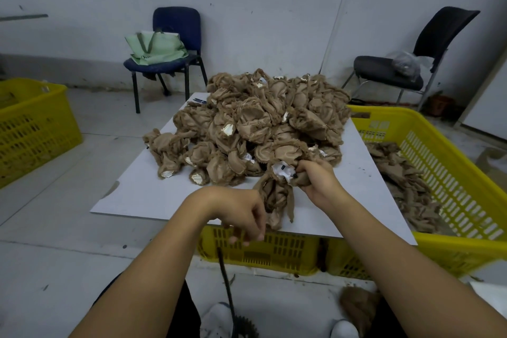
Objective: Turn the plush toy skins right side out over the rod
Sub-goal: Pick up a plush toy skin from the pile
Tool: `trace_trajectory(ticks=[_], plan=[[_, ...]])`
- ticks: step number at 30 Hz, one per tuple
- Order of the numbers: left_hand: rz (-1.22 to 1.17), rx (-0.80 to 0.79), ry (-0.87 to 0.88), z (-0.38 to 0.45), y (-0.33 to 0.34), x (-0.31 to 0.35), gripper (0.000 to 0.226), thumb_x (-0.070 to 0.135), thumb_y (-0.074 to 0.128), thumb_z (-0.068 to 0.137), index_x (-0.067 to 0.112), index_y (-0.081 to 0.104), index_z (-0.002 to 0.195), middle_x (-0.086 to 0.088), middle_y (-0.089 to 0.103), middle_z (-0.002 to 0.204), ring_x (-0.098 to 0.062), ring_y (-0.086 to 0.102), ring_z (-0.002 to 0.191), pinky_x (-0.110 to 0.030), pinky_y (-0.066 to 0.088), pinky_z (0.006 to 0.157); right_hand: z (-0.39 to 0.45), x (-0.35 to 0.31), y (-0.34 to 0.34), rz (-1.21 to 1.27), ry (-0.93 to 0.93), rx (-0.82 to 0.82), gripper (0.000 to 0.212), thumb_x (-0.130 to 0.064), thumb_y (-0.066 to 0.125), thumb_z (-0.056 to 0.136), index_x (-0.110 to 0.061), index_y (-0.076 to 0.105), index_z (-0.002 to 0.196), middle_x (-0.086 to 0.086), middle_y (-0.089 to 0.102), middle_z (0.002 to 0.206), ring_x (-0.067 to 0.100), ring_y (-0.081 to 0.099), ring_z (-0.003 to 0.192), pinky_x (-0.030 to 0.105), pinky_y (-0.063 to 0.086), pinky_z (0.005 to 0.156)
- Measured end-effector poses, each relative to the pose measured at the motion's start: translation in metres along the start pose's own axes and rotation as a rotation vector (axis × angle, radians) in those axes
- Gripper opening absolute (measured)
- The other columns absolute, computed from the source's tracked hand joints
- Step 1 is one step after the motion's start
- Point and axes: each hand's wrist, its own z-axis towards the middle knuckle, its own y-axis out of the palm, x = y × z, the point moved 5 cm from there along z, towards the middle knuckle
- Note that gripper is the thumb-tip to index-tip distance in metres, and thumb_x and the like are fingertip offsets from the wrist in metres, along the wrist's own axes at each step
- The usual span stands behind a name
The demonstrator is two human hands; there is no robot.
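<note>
Tan fabric, inside out, makes up the plush toy skin (pixel 277 195) that hangs at the near edge of the white surface (pixel 153 195), a white label showing at its top. The right hand (pixel 315 181) has its grip clamped on the skin's upper end; the left hand (pixel 241 214) has its fingers curled at the skin's lower end, over the top of the black rod (pixel 226 282), though whether that grip pinches fabric or rod I cannot tell. The rod rises from the floor between two white shoes, a toothed wheel (pixel 247 326) at its foot.

Beyond the hands, a heap of skins (pixel 252 129) covers the far half of the surface, too tangled to count. The surface lies on yellow crates (pixel 274 250). Three yellow crates show in all: one beneath, one at right (pixel 444 173) holding more skins, one at far left (pixel 33 123). Two chairs stand by the wall: a blue chair (pixel 178 44) with a green bag (pixel 156 48), a black chair (pixel 411 57) with a clear plastic bag.
</note>
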Motion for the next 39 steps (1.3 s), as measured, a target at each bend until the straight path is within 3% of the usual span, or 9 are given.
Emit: trace_trajectory(ticks=[3,9,12,15,21,27,30,33,39], plan=[[0.069,-0.066,-0.106,-0.003,0.006,-0.012,0.025,0.003,0.056,0.095,0.014,0.071,0.112,-0.009,0.075,0.082,-0.023,0.066,0.062,-0.021,0.044,0.046,0.0,0.001,0.002,-0.019,-0.006,-0.013,0.022,0.011,0.045,0.09,-0.011,0.044,0.094,0.005,0.037,0.059,0.017,0.038,0.049,0.033,0.041,0.061],[0.071,-0.36,-0.123,-0.009,0.031,-0.016,0.045,-0.014,0.043,0.095,0.008,0.066,0.128,-0.018,0.072,0.116,-0.032,0.072,0.07,-0.029,0.059,0.057,-0.001,0.001,0.003,-0.018,0.003,-0.009,0.022,0.01,0.046,0.091,-0.01,0.046,0.1,0.008,0.04,0.063,0.019,0.041,0.054,0.036,0.043,0.066],[-0.014,-0.464,-0.027,-0.015,0.037,-0.014,0.047,-0.018,0.036,0.096,-0.001,0.06,0.132,-0.026,0.064,0.125,-0.05,0.07,0.091,-0.038,0.062,0.072,-0.003,0.001,0.004,-0.02,0.008,0.0,0.021,0.01,0.046,0.091,-0.01,0.045,0.097,0.007,0.038,0.058,0.019,0.039,0.05,0.036,0.042,0.065],[-0.135,-0.491,0.146,-0.022,0.037,-0.007,0.044,-0.024,0.036,0.092,-0.01,0.059,0.127,-0.04,0.061,0.117,-0.046,0.064,0.1,-0.055,0.055,0.094,-0.004,0.001,0.003,-0.016,0.014,0.006,0.022,0.01,0.046,0.091,-0.011,0.042,0.087,0.005,0.038,0.048,0.014,0.04,0.042,0.034,0.043,0.061],[-0.183,-0.264,0.305,-0.022,0.022,-0.005,0.018,-0.005,0.062,0.094,-0.011,0.067,0.11,-0.021,0.069,0.095,-0.037,0.067,0.097,-0.045,0.054,0.096,-0.007,0.001,0.003,-0.015,0.026,0.009,0.029,0.01,0.045,0.091,-0.014,0.038,0.077,0.0,0.038,0.041,0.011,0.04,0.036,0.032,0.042,0.057],[-0.253,-0.007,0.24,-0.013,0.008,-0.01,0.063,0.043,0.041,0.106,-0.004,0.07,0.076,-0.017,0.062,0.067,-0.031,0.064,0.069,-0.038,0.056,0.079,-0.007,-0.001,0.004,-0.005,0.029,0.026,0.022,0.009,0.048,0.09,-0.011,0.044,0.1,0.007,0.042,0.059,0.018,0.043,0.05,0.034,0.045,0.061],[-0.216,0.183,0.344,-0.014,0.006,-0.004,0.066,0.043,0.035,0.108,0.011,0.046,0.052,-0.013,0.042,0.054,-0.024,0.04,0.052,-0.03,0.044,0.068,-0.006,0.0,0.005,0.0,0.028,0.014,0.021,0.008,0.049,0.09,-0.01,0.046,0.101,0.007,0.044,0.053,0.018,0.044,0.049,0.037,0.047,0.071],[-0.31,0.302,0.37,-0.006,0.007,0.005,0.062,0.034,0.033,0.11,0.014,0.03,0.051,-0.007,0.024,0.053,-0.023,0.019,0.051,-0.031,0.03,0.062,-0.01,-0.003,0.008,0.016,0.01,-0.011,0.017,0.007,0.05,0.091,-0.01,0.046,0.094,0.004,0.045,0.046,0.016,0.045,0.047,0.037,0.048,0.071],[-0.415,0.405,0.386,0.015,0.009,0.019,0.062,0.026,0.035,0.11,0.016,0.03,0.05,0.004,0.027,0.046,-0.009,0.024,0.042,-0.016,0.032,0.052,-0.018,-0.008,0.011,0.06,-0.05,-0.064,0.022,0.003,0.053,0.093,0.002,0.06,0.114,0.02,0.061,0.099,0.03,0.06,0.092,0.042,0.052,0.084]])
